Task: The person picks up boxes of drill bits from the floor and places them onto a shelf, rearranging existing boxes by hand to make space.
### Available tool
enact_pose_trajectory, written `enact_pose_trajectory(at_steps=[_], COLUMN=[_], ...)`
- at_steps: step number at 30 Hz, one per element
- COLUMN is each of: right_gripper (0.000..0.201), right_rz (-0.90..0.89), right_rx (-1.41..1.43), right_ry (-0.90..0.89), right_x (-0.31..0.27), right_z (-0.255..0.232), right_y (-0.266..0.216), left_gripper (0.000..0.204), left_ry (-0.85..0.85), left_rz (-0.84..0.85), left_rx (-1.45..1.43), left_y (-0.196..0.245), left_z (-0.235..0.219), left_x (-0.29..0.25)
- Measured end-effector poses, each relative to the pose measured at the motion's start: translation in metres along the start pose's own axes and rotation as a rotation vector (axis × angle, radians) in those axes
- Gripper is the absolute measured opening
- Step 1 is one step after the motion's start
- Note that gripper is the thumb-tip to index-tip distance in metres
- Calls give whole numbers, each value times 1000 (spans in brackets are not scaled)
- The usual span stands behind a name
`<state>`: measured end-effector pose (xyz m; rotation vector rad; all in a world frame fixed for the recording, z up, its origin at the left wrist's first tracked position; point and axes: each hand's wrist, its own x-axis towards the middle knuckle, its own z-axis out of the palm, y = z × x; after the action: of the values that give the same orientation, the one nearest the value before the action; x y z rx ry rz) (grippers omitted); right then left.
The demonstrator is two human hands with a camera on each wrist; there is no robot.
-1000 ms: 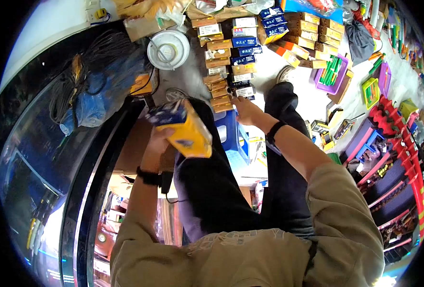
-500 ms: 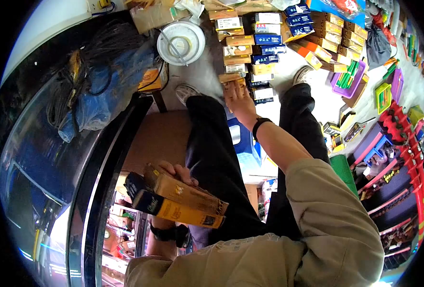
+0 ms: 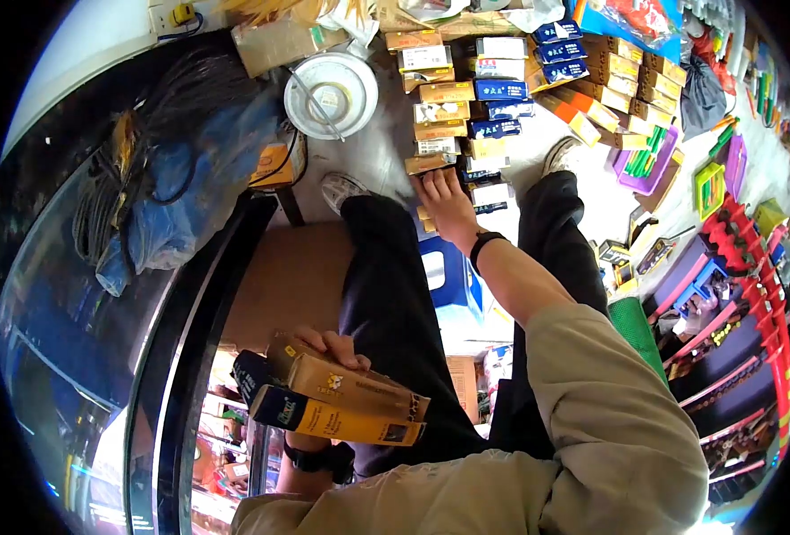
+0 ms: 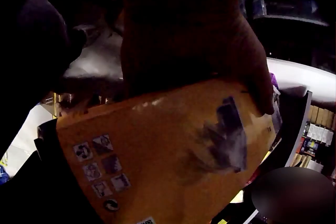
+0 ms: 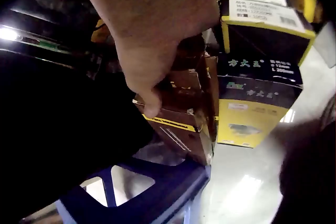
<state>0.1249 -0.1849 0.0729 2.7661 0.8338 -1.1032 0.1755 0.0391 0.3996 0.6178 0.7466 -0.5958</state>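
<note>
Over the left thigh, my left hand (image 3: pixel 333 346) grips a brown cardboard box (image 3: pixel 359 385) and a yellow-and-navy box (image 3: pixel 350 421), held side by side. In the left wrist view the hand lies over the top of a yellow box face (image 4: pixel 157 150) with small printed symbols. My right hand (image 3: pixel 447 207) reaches down to the near end of the left row of boxes. Its thumb presses the near side of a brown box (image 5: pixel 181 116) in the right wrist view, and the other fingers are hidden behind it. Right beside stands a yellow-and-black box (image 5: pixel 252 119).
A blue plastic stool (image 3: pixel 448 276) stands between the legs, just below the box rows. Further rows of navy boxes (image 3: pixel 502 89) and brown boxes (image 3: pixel 613 67) lie ahead. A white bucket (image 3: pixel 331 96) is at the left, a purple basket (image 3: pixel 662 178) of green items at the right.
My left hand has drawn its boxes down and back toward the body, turning them so the brown one shows. My right hand has moved from the row's end onto the boxes and stays there.
</note>
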Motion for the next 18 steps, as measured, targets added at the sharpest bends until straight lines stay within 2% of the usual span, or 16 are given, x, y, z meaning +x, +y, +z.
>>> enact_pose_trajectory(at_steps=[3, 8, 10, 14, 16, 18], right_gripper=[98, 97, 69, 63, 56, 49], right_rz=[-65, -18, -104, -94, -88, -117], right_rx=[121, 208, 138, 107, 152, 57], right_ry=[-151, -69, -180, -121, -113, -226], right_x=[-9, -13, -13, -6, 5, 14], right_z=[-23, 11, -13, -7, -4, -6], right_y=[6, -9, -2, -4, 0, 1], left_gripper=[57, 56, 53, 54, 55, 54], left_ry=[28, 30, -38, -10, 39, 29], left_rz=[-3, 13, 31, 3, 8, 7], left_rx=[13, 56, 136, 142, 55, 36], left_y=[4, 2, 1, -2, -5, -4], left_z=[-2, -4, -5, 7, 9, 8], left_x=[-1, -4, -3, -3, 0, 2])
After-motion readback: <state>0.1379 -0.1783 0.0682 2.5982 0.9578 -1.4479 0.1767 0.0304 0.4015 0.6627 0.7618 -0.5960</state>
